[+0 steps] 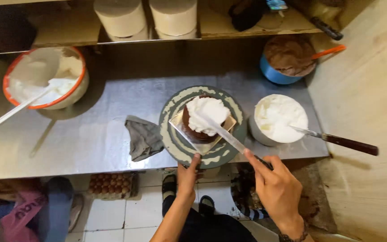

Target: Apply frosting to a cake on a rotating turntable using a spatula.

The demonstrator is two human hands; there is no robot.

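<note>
A small round chocolate cake [199, 125] topped with a heap of white cream sits on a square gold board [201, 131], and that board rests in the middle of a round grey-green turntable [202, 127] smeared with cream. The turntable stands on a steel worktop [95, 134].

The right hand [276, 186] is closed around the handle of a long flat metal spatula [222, 132], forefinger stretched along it, and the blade lies slanted across the cream on top of the cake. The left hand [188, 172] pinches the near rim of the turntable, thumb on top and fingers curled beneath.

Just left of the turntable lies a crumpled grey cloth [143, 136]. Just right of it stands a white tub of whipped cream [277, 119] with a brown-handled knife [337, 140] resting in it. Beyond that tub, behind and right of the turntable, is a blue bowl of chocolate cream [287, 60] with an orange-handled tool. Well to the left of the turntable sits an orange-rimmed white bowl of cream [45, 78] holding a long white spatula. Below the turntable, under the worktop, a tray of eggs [110, 184] rests on the tiled floor.
</note>
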